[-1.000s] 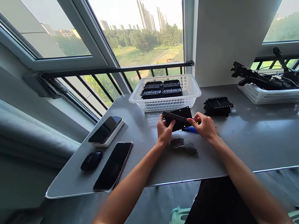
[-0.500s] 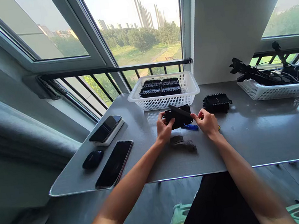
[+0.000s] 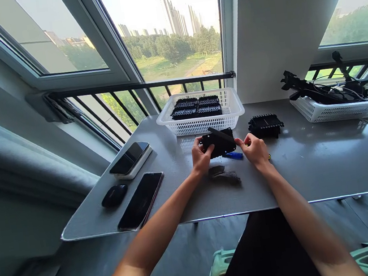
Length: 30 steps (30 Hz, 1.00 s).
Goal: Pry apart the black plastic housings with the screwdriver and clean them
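Note:
My left hand (image 3: 201, 154) grips a black toothed-edged plastic part (image 3: 221, 147) by its left end, thumb on the near face. In my right hand (image 3: 254, 150) is a flat file (image 3: 221, 135), its dark blade lying slantwise across the part. A bit of yellow on its handle shows past my palm; the fingers hide the rest. Under the part, a slim blue object (image 3: 233, 155) lies on the table, partly covered. Closer to me rest dark grey, crumpled scraps (image 3: 228, 177), whose kind I cannot make out.
A white basket (image 3: 203, 126) holding several black parts stands behind my hands. Another black part (image 3: 265, 126) sits to the right. Farther right is a basket (image 3: 336, 112) of black gear and cables. Two phones (image 3: 141, 201) and a black rounded case (image 3: 114, 195) lie left on the grey table (image 3: 297, 177).
The view has shifted very slightly. Both hands, the black part and the file keep almost the same position.

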{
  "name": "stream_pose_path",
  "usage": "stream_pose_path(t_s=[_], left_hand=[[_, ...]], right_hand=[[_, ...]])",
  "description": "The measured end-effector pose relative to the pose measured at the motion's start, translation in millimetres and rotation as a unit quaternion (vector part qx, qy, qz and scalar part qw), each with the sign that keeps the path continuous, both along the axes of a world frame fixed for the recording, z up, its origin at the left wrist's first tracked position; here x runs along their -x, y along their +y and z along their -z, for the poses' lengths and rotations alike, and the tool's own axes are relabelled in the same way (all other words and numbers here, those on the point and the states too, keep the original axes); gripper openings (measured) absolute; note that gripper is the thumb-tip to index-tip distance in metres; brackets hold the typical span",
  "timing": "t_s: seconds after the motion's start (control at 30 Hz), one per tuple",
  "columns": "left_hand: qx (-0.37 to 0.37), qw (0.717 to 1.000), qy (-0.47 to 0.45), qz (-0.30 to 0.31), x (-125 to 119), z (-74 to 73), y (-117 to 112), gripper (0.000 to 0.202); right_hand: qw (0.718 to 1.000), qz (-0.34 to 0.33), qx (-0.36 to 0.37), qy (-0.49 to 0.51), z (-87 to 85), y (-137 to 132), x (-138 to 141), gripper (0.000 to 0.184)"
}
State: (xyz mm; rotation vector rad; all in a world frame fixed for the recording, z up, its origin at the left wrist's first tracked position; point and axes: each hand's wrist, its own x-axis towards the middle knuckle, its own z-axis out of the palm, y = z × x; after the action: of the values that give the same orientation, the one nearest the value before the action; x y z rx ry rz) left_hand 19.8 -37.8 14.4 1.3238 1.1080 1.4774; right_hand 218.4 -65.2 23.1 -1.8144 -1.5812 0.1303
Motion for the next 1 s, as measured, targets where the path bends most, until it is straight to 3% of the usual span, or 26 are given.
stream_pose_path(t_s=[0.1,0.33,0.57,0.77,1.0], left_hand=[[-0.008,1.0,0.002,-0.006,0.4,-0.1,1.1,0.038],[-0.01,1.0,-0.009,0.02,-0.1,0.0,0.4,0.04],[-0.004,1.0,-0.022,0.014,0.5,-4.5,-0.7,0.042],[-0.008,0.999,-0.022,0.022,1.6,-2.7,0.9,0.041],[-0.005,1.0,-0.021,0.014,2.0,-4.4,0.4,0.04]], right_hand=[[1.0,0.021,-0.013,0.01,-0.2,0.7,-8.1,0.051],[0.999,-0.029,-0.026,0.01,2.1,-2.6,8.1,0.047],[0.996,0.051,-0.057,0.035,-5.3,-3.1,-13.6,0.053],[0.999,0.021,-0.045,0.014,-3.9,-4.1,-2.6,0.051],[0.996,0.064,-0.061,0.034,-6.1,-3.0,-15.5,0.052]])
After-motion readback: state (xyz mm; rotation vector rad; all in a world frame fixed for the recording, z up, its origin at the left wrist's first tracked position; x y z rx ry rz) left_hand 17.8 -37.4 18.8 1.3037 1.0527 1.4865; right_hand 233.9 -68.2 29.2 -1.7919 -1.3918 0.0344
